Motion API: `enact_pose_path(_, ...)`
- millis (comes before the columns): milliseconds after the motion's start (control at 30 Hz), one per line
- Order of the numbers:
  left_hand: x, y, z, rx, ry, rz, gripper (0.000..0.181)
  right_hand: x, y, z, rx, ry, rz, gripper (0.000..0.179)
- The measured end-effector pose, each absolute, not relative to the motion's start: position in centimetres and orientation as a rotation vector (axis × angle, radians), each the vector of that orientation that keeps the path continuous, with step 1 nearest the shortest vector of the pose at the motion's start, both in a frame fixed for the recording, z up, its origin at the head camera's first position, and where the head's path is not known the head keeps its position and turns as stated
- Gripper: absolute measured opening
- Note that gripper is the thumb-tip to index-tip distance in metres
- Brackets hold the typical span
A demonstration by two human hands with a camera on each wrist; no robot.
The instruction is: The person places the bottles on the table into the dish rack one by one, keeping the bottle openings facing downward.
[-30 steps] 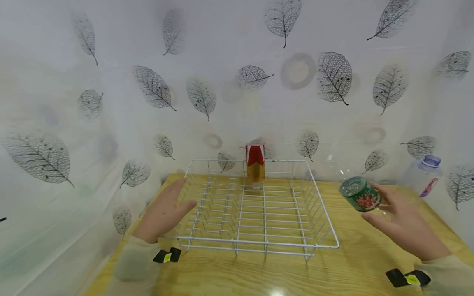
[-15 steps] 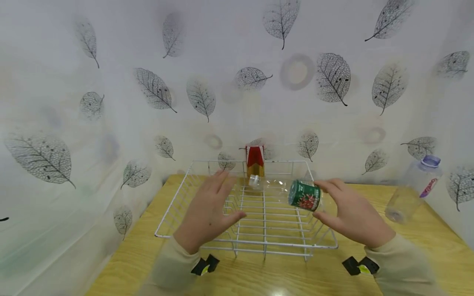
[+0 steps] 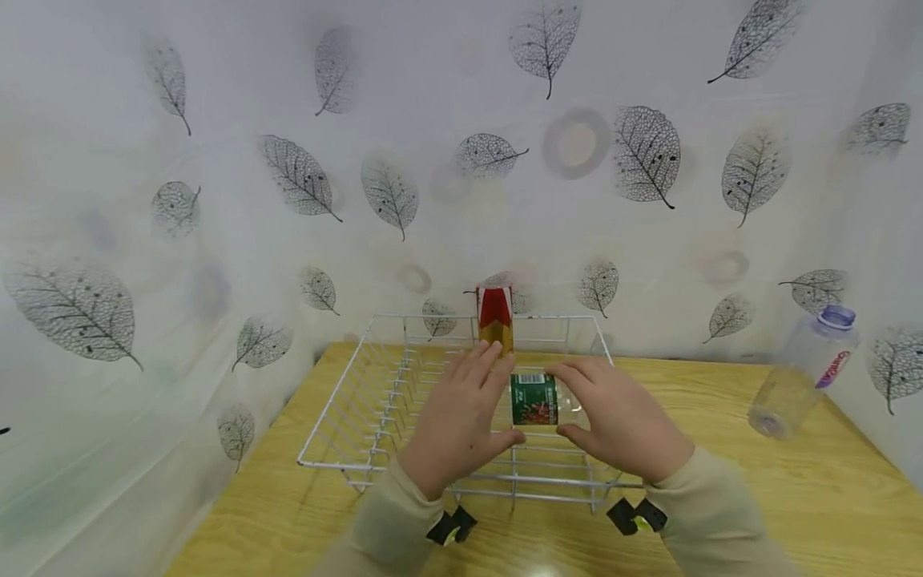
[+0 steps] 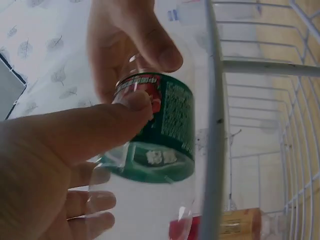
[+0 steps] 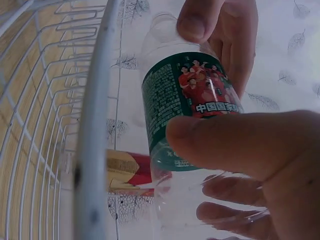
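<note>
A clear plastic bottle (image 3: 534,398) with a green label and red figures lies sideways between my two hands, over the white wire dish rack (image 3: 461,481). My left hand (image 3: 461,421) holds it toward the left end, thumb across the label in the left wrist view and fingers behind. At the other end my right hand (image 3: 627,421) grips the bottle, its thumb on the label edge in the right wrist view. The neck (image 5: 165,25) shows near the left hand in that view; in the head view the left hand hides it.
At the rack's back stands a container with a red and yellow wrapper (image 3: 495,316). A large clear bottle with a purple rim (image 3: 804,373) is on the wooden table (image 3: 692,449) to the right. A leaf-patterned curtain (image 3: 461,96) closes off the back and sides.
My right hand has brought the green-labelled bottle from the right side to over the rack's middle. My left hand has moved right from the rack's left side and now holds the bottle too.
</note>
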State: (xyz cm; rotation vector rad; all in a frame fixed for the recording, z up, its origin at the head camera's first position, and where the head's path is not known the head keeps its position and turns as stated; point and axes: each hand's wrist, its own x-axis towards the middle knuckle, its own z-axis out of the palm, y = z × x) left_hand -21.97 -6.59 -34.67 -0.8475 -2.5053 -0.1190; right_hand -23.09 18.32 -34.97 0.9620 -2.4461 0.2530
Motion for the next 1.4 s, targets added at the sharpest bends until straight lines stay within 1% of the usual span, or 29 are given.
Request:
enact_pose_path(300, -22.2, -6.0, -36.3, -0.829, -2.590, -0.156, 0.096, -22.9, 17.3, -35.7, 0.958, -2.462, 0.301, 0.077)
enact_pose_path(533, -22.3, -5.8, -36.8, -0.824, -2.625, -0.131, 0.083, -23.0, 17.3, -36.4, 0.936, -2.473, 0.316, 0.080)
enact_pose_path(700, -22.4, -6.1, -36.7, -0.803, -2.639, -0.206, 0.079, -23.1, 17.3, -36.4, 0.930, -2.503, 0.405, 0.082)
enact_pose_path(900, -22.7, -6.9, -36.0, -0.830, -2.634, -0.434, 0.081, -22.7, 17.7, -35.5, 0.851, -2.483, 0.837, 0.091)
enact_pose_path(1067, -22.9, -7.1, -35.4, -0.811, -2.666, -0.670, 0.082, -22.5, 17.8, -34.8, 0.795, -2.324, 1.208, 0.093)
enact_pose_path(1167, -22.8, -7.0, -35.2, -0.784, -2.680, -0.790, 0.083, -22.4, 17.9, -34.5, 0.785, -2.205, 1.518, 0.090)
enact_pose_path(1300, -22.8, -6.8, -35.2, -0.785, -2.671, -0.947, 0.083, -22.3, 18.0, -34.3, 0.766, -1.996, 1.980, 0.079)
enact_pose_path(1400, -22.7, -6.4, -35.4, -0.807, -2.661, -1.101, 0.081, -22.5, 17.6, -34.3, 0.759, -1.881, 2.210, 0.075)
